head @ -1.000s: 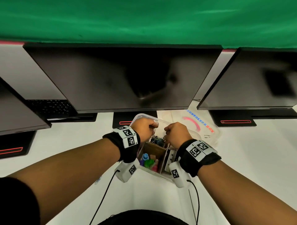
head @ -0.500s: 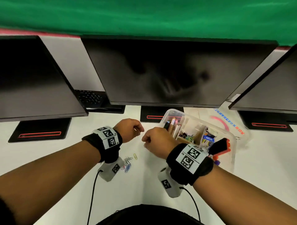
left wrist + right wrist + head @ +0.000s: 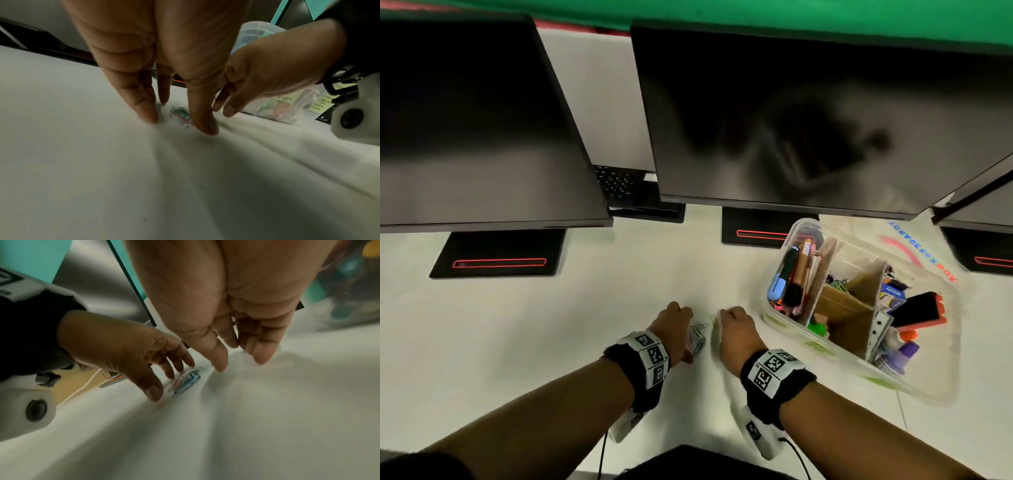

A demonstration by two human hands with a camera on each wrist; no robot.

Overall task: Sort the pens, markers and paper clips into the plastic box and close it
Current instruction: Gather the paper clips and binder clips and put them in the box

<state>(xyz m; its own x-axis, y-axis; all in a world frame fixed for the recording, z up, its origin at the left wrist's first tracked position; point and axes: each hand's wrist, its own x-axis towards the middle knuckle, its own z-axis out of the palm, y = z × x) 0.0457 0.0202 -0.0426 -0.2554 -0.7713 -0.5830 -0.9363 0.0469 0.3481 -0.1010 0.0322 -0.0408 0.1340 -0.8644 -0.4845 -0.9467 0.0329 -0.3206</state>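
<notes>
A small pile of coloured paper clips (image 3: pixel 697 337) lies on the white table between my two hands. My left hand (image 3: pixel 678 327) reaches down with straight fingers, its fingertips (image 3: pixel 151 117) touching the table on either side of the paper clips (image 3: pixel 180 116). My right hand (image 3: pixel 734 330) comes in from the right with straight fingers (image 3: pixel 221 365) at the table beside the clips (image 3: pixel 187 381); it holds nothing. The clear plastic box (image 3: pixel 782 320) stands open to the right, with pens and markers (image 3: pixel 794 274) in its left compartment and paper clips (image 3: pixel 837 282) in a middle one.
Cardboard dividers (image 3: pixel 842 308) split the box, which also holds glue and an eraser (image 3: pixel 921 310). Its lid (image 3: pixel 924 255) lies behind it. Dark monitors (image 3: pixel 808 120) overhang the table's back, with their stands (image 3: pixel 496 257) on the surface. Bare table lies to the left.
Both hands left the box, moved left and dropped to the table at the paper clip pile. The fingers went from curled to straight and now touch the table.
</notes>
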